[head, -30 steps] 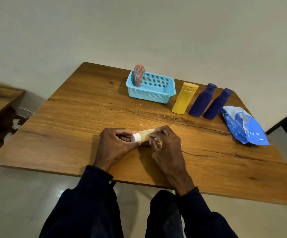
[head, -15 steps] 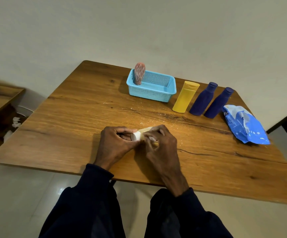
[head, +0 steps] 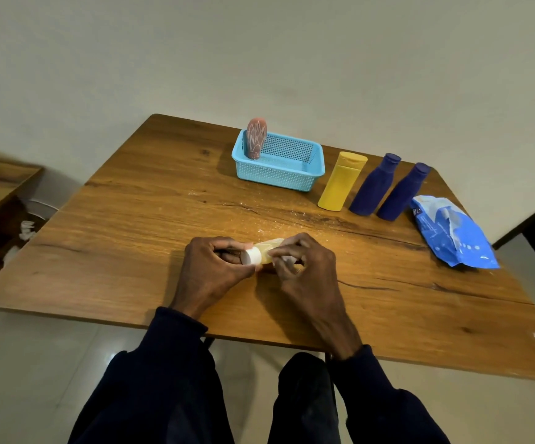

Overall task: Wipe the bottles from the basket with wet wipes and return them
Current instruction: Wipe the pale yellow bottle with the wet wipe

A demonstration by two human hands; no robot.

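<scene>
We hold the small bottle (head: 266, 251) sideways at the near middle of the bench (head: 163, 219), its white cap (head: 250, 256) pointing left. Our left grip (head: 214, 270) is curled round the cap end. Our right grip (head: 304, 267) pinches the body, seemingly through a wipe that is mostly hidden. The bottle looks light, made of stiff plastic and probably slick once wet, so the cap and narrow body seem the surest holds. The blue basket (head: 279, 177) holds one pink bottle (head: 255, 137), upright in its left corner. A yellow bottle (head: 341, 181) and two blue bottles (head: 373, 185) stand outside, beside it.
</scene>
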